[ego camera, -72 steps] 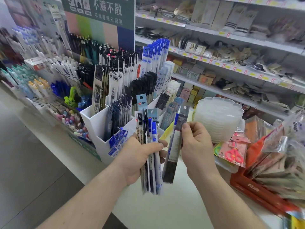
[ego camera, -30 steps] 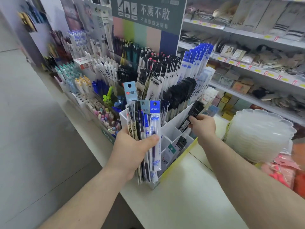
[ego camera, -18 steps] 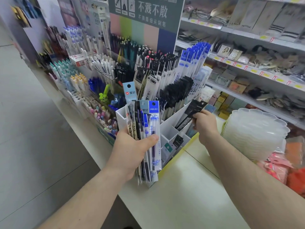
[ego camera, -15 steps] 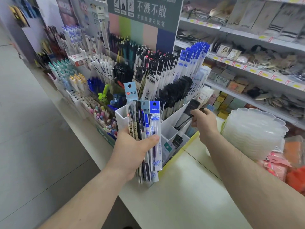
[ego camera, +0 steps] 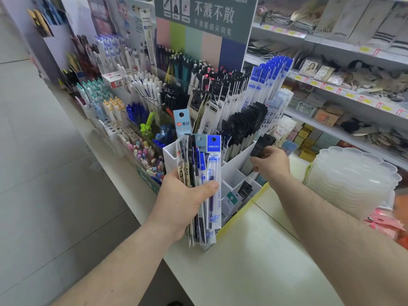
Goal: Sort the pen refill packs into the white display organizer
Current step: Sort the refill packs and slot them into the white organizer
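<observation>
My left hand (ego camera: pixel 183 202) grips a fanned bundle of pen refill packs (ego camera: pixel 204 173), blue, black and clear, held upright in front of the white display organizer (ego camera: pixel 236 164). My right hand (ego camera: pixel 272 165) pinches one black refill pack (ego camera: pixel 261 145) by its top, lowered into a rear right compartment of the organizer. Its lower part is hidden behind the white divider. The organizer's back rows are full of black and blue-topped packs (ego camera: pixel 245 120). A few packs (ego camera: pixel 239 195) sit in the low front compartments.
Racks of pens (ego camera: pixel 123 96) stand to the left of the organizer. A stack of clear scalloped plastic trays (ego camera: pixel 353 180) sits to the right on the white counter (ego camera: pixel 254 261). Shelves of small goods (ego camera: pixel 344 85) run behind. Grey floor lies to the left.
My right hand carried one black pack from beside the bundle over to the organizer and has pushed it lower into a rear right compartment. My left hand keeps holding the bundle.
</observation>
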A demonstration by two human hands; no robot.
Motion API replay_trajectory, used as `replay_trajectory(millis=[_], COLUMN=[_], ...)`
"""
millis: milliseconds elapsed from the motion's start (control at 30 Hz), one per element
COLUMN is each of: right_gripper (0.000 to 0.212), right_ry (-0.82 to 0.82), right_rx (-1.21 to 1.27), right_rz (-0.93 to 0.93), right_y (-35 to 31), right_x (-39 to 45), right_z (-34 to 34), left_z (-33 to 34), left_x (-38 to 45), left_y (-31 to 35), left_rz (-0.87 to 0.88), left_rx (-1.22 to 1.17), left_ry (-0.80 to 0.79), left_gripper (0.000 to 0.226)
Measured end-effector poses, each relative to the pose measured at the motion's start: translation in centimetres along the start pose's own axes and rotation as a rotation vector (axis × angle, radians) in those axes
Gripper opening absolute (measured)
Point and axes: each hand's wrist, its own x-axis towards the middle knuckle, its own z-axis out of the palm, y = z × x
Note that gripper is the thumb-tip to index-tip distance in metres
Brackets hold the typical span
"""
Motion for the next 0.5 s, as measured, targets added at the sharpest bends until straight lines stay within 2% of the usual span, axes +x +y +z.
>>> replay_trajectory(millis=[67,133,167,233,300,400,433,500], right_gripper=[0.018,0.042,0.047,0.034,0.019,0.019,0.017,0.009], right_ry=[0.035,0.14,0.203,0.256,0.086,-0.384,-0.478,-0.521], right_rx=[-0.011,0.005,0.046,0.179,0.327,0.405,0.406,0.442], right_rz=[0.035,0.117,0.146,0.123,0.034,-0.094,-0.14,-0.216], right_y=[-0.3,-0.7,-1.3,-2.6,-4.1,-6.5,-7.0,-7.4], right_x=[-0.1,-1.1,-2.2,-4.8,-7.7,-12.0,-13.0,-13.9], right_z=[-0.3,-1.0,-1.3,-1.6,-2.0,-2.4,-2.3,-2.1], left_z=[0.0,0.1,0.1,0.1,0.1,0.1,0.1,-0.1], left_x=[0.0,0.0,0.0,0.0,0.0,-0.1,-0.2,-0.5], left_y=[0.0,-0.1,-0.1,-0.2,-0.3,-0.1,0.0,0.3], left_rz=[0.0,-0.003,-0.005,-0.012,-0.015,-0.003,0.007,0.022], left_rx=[0.002,-0.005,-0.01,-0.019,-0.009,0.037,0.045,0.048], left_ry=[-0.002,-0.01,-0.012,-0.01,-0.014,-0.052,-0.068,-0.09], left_gripper=[0.027,0.028,0.028,0.027,0.026,0.026,0.026,0.027])
